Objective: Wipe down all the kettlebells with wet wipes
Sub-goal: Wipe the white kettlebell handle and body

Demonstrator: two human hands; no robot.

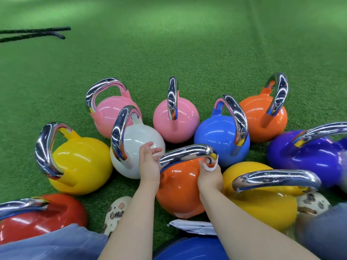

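Right hand (210,178) pinches a white wipe (211,166) on a glossy orange kettlebell's (178,190) chrome handle (185,153); left hand (149,162) relaxed, round bells crowding green turf (169,53).

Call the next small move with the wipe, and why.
Probably slide the wipe leftward along the chrome handle of the near orange kettlebell. The right hand pinches the wipe at the handle's right end, so the rest of the bar seems unwiped. The left hand rests open against the handle's left end, seemingly steadying it.
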